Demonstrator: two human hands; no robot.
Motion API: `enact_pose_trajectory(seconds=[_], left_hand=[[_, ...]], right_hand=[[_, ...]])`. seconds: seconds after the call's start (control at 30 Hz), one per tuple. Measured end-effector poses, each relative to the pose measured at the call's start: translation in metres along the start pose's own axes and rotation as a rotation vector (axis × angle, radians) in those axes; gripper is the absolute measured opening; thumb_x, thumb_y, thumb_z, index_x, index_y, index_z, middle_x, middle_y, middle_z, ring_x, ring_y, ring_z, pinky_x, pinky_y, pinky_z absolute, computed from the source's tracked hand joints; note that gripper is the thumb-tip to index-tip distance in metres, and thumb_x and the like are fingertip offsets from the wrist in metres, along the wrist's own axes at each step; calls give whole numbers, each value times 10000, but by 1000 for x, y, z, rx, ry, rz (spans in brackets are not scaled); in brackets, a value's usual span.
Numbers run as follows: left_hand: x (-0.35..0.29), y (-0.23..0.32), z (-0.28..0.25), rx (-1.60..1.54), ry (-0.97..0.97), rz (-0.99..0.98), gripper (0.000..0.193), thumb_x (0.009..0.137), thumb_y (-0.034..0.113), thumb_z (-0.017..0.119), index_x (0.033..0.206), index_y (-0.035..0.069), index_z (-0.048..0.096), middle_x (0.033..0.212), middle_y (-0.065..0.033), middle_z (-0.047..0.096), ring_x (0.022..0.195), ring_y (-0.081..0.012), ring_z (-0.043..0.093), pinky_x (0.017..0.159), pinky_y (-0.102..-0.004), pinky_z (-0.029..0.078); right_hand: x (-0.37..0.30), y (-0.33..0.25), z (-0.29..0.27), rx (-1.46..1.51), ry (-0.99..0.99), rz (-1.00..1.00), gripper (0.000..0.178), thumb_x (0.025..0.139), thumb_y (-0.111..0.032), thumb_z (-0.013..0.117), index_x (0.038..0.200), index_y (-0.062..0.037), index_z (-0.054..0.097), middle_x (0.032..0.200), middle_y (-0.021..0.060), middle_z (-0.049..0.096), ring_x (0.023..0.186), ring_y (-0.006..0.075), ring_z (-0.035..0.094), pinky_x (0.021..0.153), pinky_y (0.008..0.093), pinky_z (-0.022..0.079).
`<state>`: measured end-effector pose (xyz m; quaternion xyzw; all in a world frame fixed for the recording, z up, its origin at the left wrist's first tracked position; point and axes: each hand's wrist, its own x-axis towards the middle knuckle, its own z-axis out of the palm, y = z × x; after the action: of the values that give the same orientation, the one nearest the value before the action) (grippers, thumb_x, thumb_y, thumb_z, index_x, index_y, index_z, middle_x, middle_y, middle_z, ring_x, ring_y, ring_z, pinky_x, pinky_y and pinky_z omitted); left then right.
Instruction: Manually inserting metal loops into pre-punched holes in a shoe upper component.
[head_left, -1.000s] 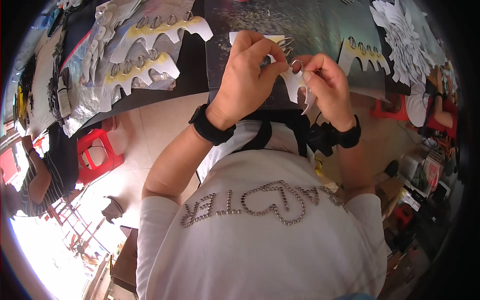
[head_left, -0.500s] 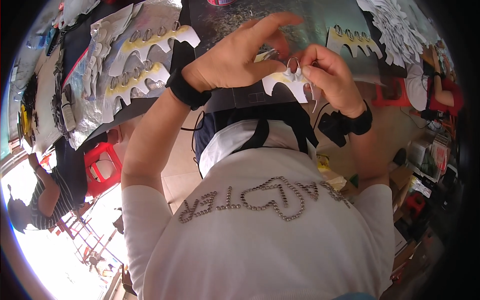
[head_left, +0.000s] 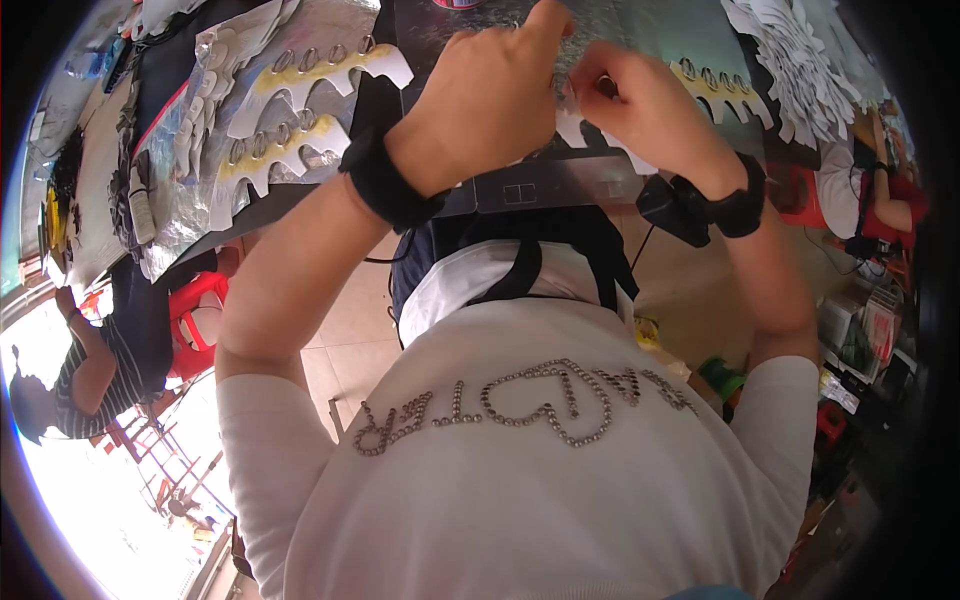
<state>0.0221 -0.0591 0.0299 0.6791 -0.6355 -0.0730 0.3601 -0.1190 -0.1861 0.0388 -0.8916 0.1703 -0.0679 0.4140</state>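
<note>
My left hand (head_left: 480,100) is raised over the table with its fingers curled in. Close by on its right, my right hand (head_left: 655,110) is closed in a pinch; whatever either hand holds is too hidden to name. Under and between them lies a white pronged piece (head_left: 572,130), mostly covered by my hands. Similar white pieces with a yellowish glue-like band and several metal rings lie to the left, one farther (head_left: 335,76) and one nearer (head_left: 270,158). Another ringed piece (head_left: 728,98) lies right of my right hand.
A pile of white cut pieces (head_left: 790,70) sits at the far right, with more stacked pieces (head_left: 215,75) at left. A small bottle (head_left: 140,205) stands near the left edge. Other people sit left and right; a red stool (head_left: 195,310) is at left.
Both hands have moved farther away over the table. My left fingers, spread before, are now curled in. The white piece, its ring and folded tab visible before, is now mostly hidden.
</note>
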Motion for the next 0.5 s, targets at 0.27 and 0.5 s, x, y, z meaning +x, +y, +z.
enact_pose_trajectory(seconds=[0.27,0.5], left_hand=[[21,-26,35,197,-259,-182,411,732,63,603,1120,36,471,772,-109,678,758,-344,663,679,-433,494],[26,-17,29,216,-403,-324,545,720,138,679,1200,58,433,866,-146,678,881,-358,655,856,-463,422]], right_hand=[[21,45,21,-176,25,-30,134,724,-94,657,778,16,605,844,191,597,802,348,599,705,406,484],[14,61,36,-222,224,-171,107,689,-45,657,776,-25,599,899,151,558,911,350,551,765,424,475]])
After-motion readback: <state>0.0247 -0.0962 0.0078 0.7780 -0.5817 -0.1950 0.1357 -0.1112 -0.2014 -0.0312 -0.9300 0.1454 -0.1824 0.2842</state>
